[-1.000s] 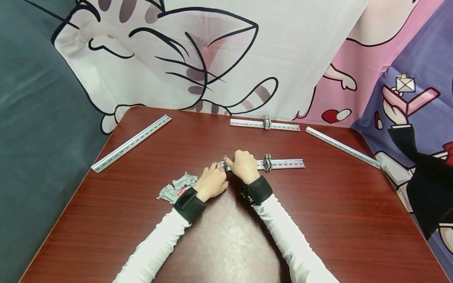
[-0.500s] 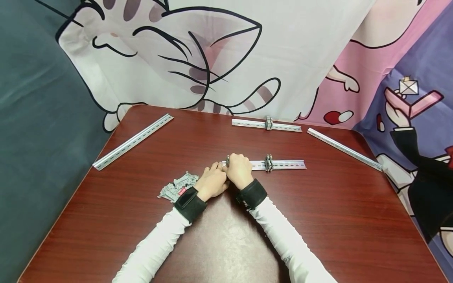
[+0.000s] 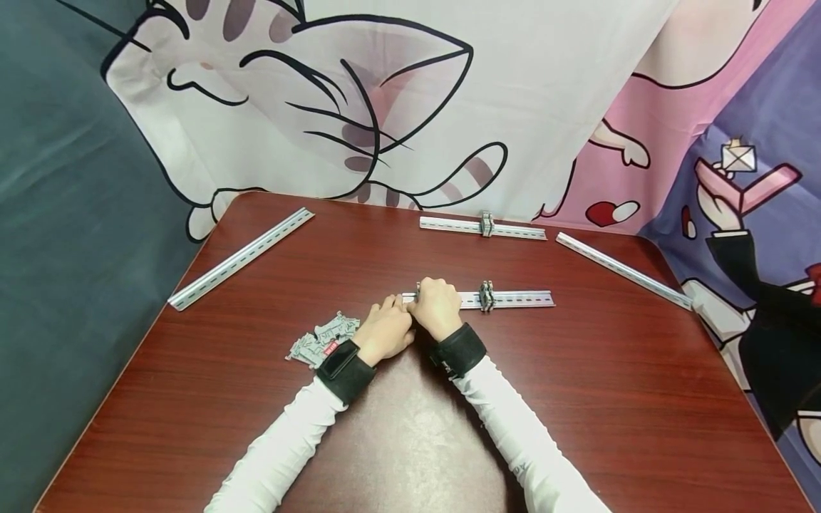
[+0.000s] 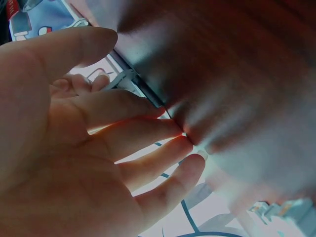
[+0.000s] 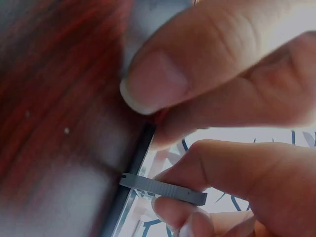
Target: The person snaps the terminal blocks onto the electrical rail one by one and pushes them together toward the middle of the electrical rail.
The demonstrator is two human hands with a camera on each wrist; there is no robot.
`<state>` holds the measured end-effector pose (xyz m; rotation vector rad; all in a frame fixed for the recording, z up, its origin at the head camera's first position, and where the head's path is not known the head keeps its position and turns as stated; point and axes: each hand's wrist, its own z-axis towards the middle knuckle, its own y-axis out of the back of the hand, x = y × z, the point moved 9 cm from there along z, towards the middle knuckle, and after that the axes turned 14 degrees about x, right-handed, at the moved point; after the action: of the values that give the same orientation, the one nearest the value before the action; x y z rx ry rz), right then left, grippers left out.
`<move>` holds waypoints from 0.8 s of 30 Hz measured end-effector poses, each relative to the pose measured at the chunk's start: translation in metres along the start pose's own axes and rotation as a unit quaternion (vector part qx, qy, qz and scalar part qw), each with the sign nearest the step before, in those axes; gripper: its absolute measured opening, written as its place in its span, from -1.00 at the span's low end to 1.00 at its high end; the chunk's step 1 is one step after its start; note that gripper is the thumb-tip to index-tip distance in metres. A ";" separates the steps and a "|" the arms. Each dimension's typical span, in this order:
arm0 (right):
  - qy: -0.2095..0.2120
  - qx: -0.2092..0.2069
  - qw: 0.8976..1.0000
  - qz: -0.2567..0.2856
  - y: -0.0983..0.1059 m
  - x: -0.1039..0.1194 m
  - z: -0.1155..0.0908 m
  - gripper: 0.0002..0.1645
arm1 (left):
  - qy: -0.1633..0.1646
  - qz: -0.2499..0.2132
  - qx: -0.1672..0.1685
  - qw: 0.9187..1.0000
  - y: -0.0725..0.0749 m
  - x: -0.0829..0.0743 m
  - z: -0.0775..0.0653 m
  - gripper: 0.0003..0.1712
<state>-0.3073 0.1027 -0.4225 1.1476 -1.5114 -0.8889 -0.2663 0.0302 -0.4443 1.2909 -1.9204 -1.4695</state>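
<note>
A white cloth (image 3: 545,78) with a big sleepy cat hangs behind the red-brown worktop (image 3: 410,442). Plain green cloth (image 3: 77,299) hangs on the left, and pink cloth (image 3: 667,121) and purple cloth (image 3: 721,263) are on the right.

The near rail (image 3: 522,298) lies around the middle of the worktop, well in from the far edge. The right hand (image 3: 436,308) is over the left part of this rail. Its fingers are bent and hold a thin gray clip (image 5: 165,188) between them, with the clip's foot at the rail. It is hard to tell which fingers do the holding.

The left hand (image 3: 383,331) has its fingers out nearly straight and its thumb well apart from them. It grips nothing, and its fingertips are at the left end of the near rail. How hard they press, one cannot tell.

More gray clips (image 3: 487,296) stand together on the near rail, past the right hand. A loose gray pile (image 3: 321,338) with a red bit (image 3: 331,347) lies just beside the left hand.

The far rail (image 3: 442,224) lies along the far edge with its own clips (image 3: 487,224). The left rail (image 3: 240,260) slants by the left edge, and the right rail (image 3: 622,271) slants to the right edge.
</note>
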 end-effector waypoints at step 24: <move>-0.050 0.046 0.997 -0.029 0.003 -0.020 0.005 -0.71 | 0.005 0.004 0.001 1.000 -0.001 0.000 0.000 -0.48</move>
<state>-0.3124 0.1229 -0.4262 1.2335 -1.6226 -0.9364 -0.2659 0.0298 -0.4451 1.2878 -1.9188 -1.4561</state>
